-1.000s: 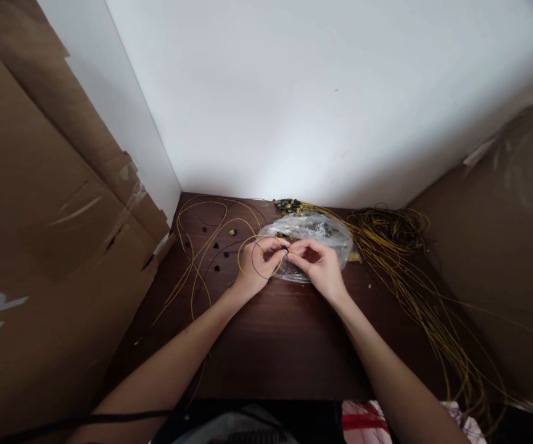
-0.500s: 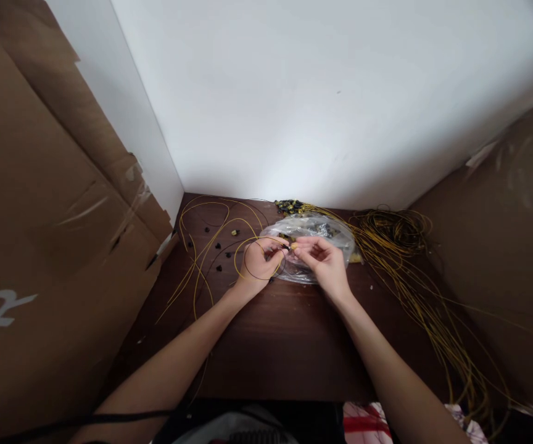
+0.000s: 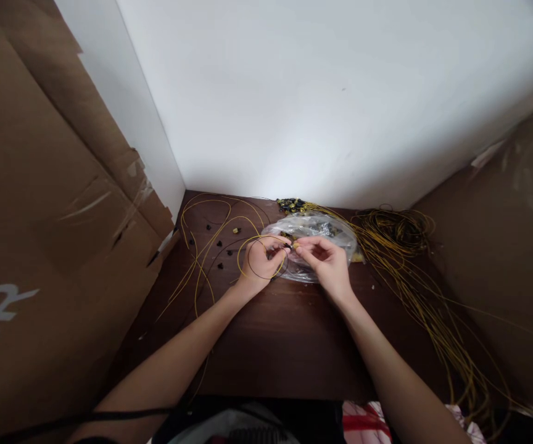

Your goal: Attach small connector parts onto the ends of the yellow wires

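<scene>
My left hand is closed in a pinch on a small black connector, from which yellow and black wires loop around the hand. Facing it, my right hand pinches a small yellow piece between thumb and fingertips. The two pieces are held end to end; whether they are joined is too small to tell. Both hands are above a clear plastic bag holding dark and yellow parts.
Several small black pieces and one yellowish piece lie on the dark wooden table at left. A wire bundle runs down the right side, its connector ends by the white wall. Cardboard stands at left.
Both hands keep their pinches and stay almost in place, with the two small pieces still meeting. The whole view has shifted very slightly.
</scene>
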Demonstrator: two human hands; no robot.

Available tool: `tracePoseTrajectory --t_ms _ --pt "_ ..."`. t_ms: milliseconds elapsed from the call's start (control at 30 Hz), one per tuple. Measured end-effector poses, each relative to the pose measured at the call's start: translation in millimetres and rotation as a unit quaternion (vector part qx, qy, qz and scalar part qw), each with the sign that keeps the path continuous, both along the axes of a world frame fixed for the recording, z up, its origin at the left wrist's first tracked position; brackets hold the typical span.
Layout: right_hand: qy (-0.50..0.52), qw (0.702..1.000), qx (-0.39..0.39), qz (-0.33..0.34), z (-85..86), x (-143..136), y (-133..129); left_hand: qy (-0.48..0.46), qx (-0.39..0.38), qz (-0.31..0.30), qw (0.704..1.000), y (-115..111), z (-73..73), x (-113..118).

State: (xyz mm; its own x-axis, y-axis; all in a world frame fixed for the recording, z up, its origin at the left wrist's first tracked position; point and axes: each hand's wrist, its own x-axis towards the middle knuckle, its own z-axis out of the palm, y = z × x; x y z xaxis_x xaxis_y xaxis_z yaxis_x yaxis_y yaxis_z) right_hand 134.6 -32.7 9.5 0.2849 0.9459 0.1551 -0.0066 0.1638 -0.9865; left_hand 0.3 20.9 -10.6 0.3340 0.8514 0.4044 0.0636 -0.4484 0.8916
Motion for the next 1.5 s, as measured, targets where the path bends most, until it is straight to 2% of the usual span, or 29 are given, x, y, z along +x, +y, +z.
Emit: tracePoseTrajectory --t_ms 300,533,733,900,1267,1500 --pt "-0.026 0.999 0.012 -0.018 -0.4 1 1 0.008 -0.002 -0.008 1.000 -1 -1.9 1" --pt "-0.067 0.998 0.006 -0.001 -1.3 1 1 -0.003 -0.001 -0.013 1.000 -1 -1.6 0" --pt "-0.078 0.996 0.021 -0.040 1.4 6 2 0.002 -0.012 -0.001 1.000 -1 1.3 0" --pt "-0.109 0.994 0.020 -0.010 0.0 4 0 0.002 -0.010 0.007 1.000 -2 1.9 0" --pt "-0.140 0.990 0.027 -0.003 -4.1 5 0 -0.004 -0.012 0.007 1.000 -2 3.0 0" --pt "-0.157 0.987 0.021 0.004 -10.8 2 0 -0.029 -0.054 -0.001 0.998 -3 -1.6 -1"
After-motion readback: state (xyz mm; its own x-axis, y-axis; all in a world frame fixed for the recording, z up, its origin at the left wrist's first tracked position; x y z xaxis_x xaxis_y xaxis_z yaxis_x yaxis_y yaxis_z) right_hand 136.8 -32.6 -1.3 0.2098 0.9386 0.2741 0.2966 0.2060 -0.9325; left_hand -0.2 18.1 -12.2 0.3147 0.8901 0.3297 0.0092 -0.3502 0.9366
